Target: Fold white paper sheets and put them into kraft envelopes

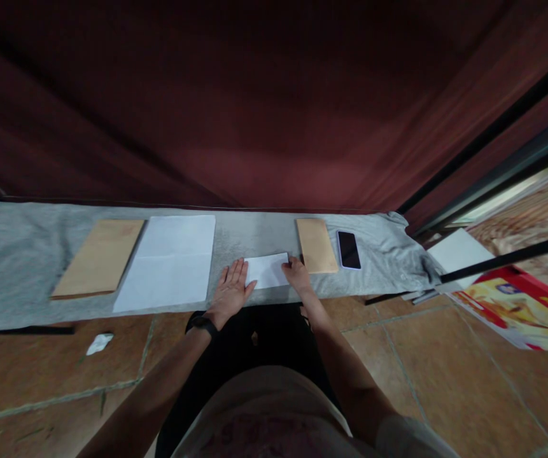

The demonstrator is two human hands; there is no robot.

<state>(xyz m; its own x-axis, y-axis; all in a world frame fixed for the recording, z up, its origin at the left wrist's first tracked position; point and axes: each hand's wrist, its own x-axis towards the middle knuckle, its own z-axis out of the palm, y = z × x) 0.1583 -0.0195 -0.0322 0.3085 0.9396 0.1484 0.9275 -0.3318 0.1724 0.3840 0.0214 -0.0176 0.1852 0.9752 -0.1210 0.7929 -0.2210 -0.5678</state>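
A small white folded paper lies on the grey cloth in front of me. My left hand rests flat at its left edge, fingers stretched out and the thumb over the paper. At the paper's right edge, my right hand has its fingers curled and pinched on the sheet. Just beyond the right hand lies a brown envelope. Left of my left hand is a stack of larger white paper with a crease across its middle.
A larger stack of brown envelopes lies at the left, and a phone at the right, all on the grey cloth. A dark red curtain hangs behind. A red and yellow box stands at the lower right.
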